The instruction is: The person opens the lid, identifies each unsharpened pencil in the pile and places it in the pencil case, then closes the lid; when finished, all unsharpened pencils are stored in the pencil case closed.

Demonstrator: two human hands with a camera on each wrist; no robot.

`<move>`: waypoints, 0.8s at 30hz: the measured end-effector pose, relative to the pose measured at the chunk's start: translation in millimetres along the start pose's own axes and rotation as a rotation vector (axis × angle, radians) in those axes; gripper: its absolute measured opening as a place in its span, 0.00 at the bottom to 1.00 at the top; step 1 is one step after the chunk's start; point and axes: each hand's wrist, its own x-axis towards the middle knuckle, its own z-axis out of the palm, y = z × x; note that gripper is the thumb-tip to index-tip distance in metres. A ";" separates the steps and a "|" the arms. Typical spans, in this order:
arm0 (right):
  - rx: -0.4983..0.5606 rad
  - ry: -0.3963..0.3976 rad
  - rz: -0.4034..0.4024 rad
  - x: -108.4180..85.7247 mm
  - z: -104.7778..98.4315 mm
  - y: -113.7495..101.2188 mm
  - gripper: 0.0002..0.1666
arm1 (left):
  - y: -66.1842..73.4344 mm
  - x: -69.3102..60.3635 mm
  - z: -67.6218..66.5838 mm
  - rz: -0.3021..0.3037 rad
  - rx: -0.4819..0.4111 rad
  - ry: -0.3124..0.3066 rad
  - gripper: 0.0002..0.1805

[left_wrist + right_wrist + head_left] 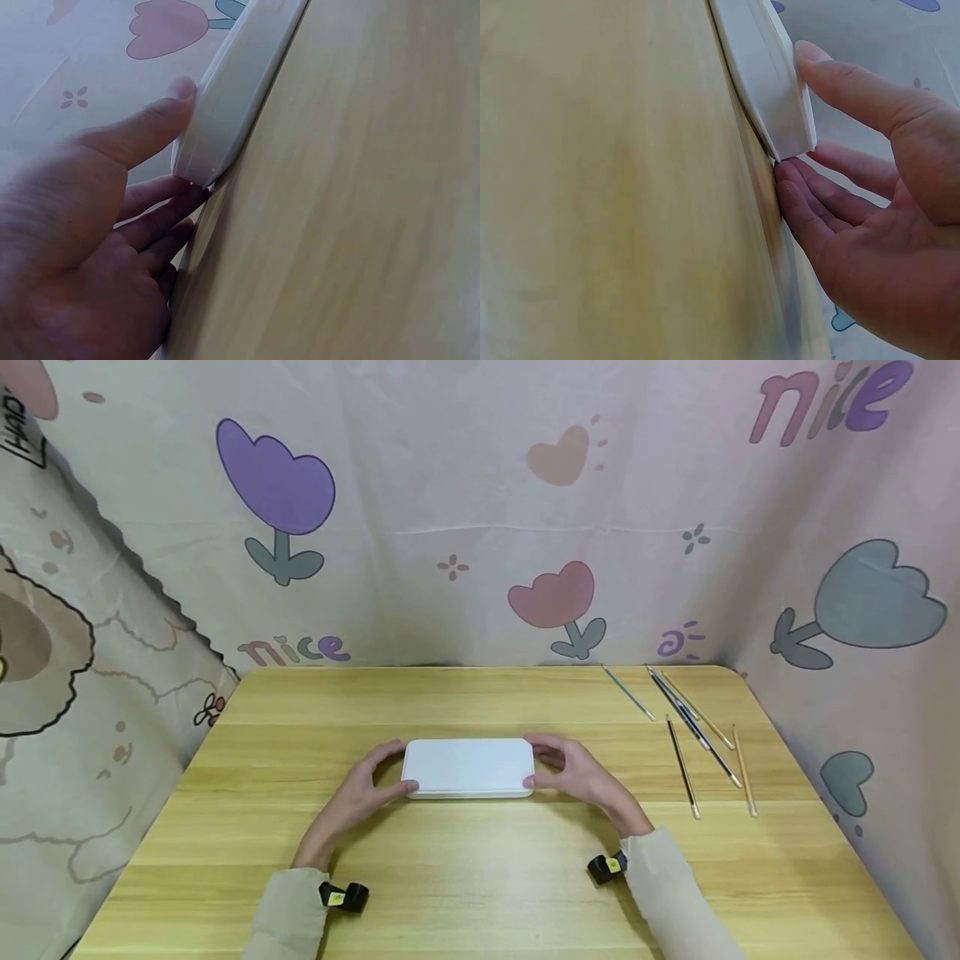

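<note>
A flat white pencil case with rounded corners lies closed on the wooden table. My left hand holds its left end, thumb at the near corner and fingers at the far side. At the opposite end my right hand grips it the same way. In the left wrist view, the left thumb presses the upper edge of the case, with fingertips low against its end. The right wrist view shows a seam along the case, the right thumb on its upper edge and the fingers beneath its end.
Several pencils lie loose on the right of the wooden table, among them a black one, a yellow one and a bluish one. A patterned cloth hangs behind the table's far edge and along both sides.
</note>
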 end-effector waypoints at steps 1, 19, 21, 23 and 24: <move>0.001 0.003 0.000 -0.6 -0.5 -0.2 0.46 | 0.3 0.2 -0.1 0.000 0.001 0.001 0.45; 0.001 0.016 -0.010 4.5 -0.6 -0.3 0.44 | -0.5 6.2 -1.4 -0.007 -0.007 0.010 0.44; 0.006 0.017 -0.008 5.2 -0.3 0.9 0.44 | -0.9 6.6 -1.3 -0.006 -0.010 0.012 0.44; 0.003 0.019 -0.009 5.0 -0.4 1.8 0.44 | -0.5 6.6 -1.1 -0.002 -0.004 0.014 0.43; 0.001 0.019 -0.013 4.5 -0.6 1.3 0.44 | -0.3 6.6 -1.1 0.000 -0.001 0.015 0.43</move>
